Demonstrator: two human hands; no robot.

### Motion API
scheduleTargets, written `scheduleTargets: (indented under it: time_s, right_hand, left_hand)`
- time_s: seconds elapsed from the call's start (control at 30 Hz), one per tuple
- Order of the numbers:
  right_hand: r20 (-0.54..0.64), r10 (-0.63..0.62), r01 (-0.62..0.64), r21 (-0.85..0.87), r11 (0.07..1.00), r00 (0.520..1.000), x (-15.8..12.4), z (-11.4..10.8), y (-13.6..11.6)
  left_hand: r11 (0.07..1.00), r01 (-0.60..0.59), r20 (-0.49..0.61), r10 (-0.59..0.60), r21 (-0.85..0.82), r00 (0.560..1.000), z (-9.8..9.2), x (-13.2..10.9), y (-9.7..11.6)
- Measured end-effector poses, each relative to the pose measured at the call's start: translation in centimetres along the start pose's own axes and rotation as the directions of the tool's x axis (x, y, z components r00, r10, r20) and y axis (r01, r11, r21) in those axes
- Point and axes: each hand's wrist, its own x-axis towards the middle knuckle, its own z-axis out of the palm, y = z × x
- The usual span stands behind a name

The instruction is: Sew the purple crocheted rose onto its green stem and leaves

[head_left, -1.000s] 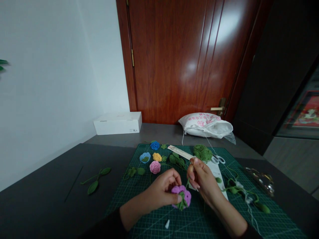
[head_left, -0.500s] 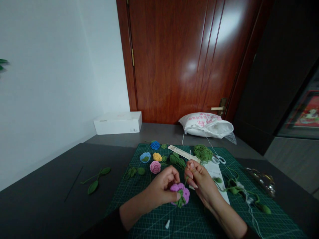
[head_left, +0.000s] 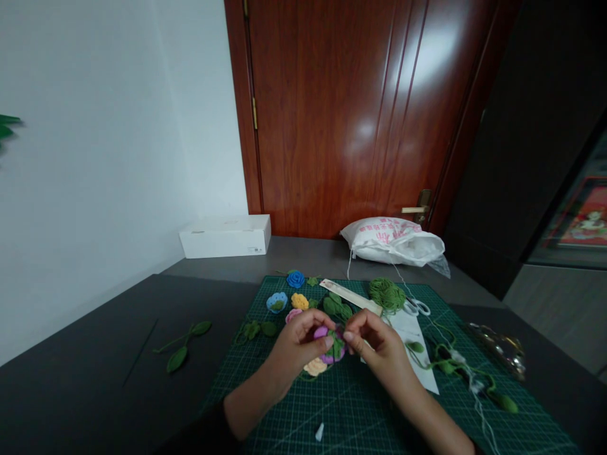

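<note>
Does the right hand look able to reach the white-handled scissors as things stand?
Probably yes: nothing tall seems to stand between the right hand and the white-handled scissors, though it is busy at the purple crocheted flower.

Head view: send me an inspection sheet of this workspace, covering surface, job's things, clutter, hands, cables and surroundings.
Surface: green gridded mat on a dark table.
Job's things: purple flower, its green-backed side showing.
Clutter: blue flower, yellow flower, peach flower, green yarn and scissors on the mat; leaf sprig on the table to the left.
Hands: left hand pinches the purple flower; right hand has its fingertips at the flower's right edge, its grip too small to tell.
Cables: nothing seen.
Surroundings: white box and white bag at the back, brown door behind.
</note>
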Motion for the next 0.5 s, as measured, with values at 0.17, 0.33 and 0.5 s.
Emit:
scheduleTargets:
  time_s: [0.17,0.33,0.5]
  right_hand:
    - [0.036,-0.226,0.225,-0.342,0.912,0.973,-0.5,0.6,0.4]
    - [-0.034,-0.212,0.192,-0.303,0.933,0.977,-0.6,0.9,1.3]
    - [-0.042,-0.142,0.127,-0.248,0.961,0.989,-0.5,0.9,2.1]
  left_hand:
    - [0.998,-0.047,-0.025,0.049,0.041,0.999,-0.4,0.3,-0.2]
    - [0.999,-0.036,0.011,0.036,-0.005,0.999,-0.3,0.2,-0.6]
    - [0.996,-0.029,-0.016,0.028,-0.081,0.999,-0.2,0.1,-0.4]
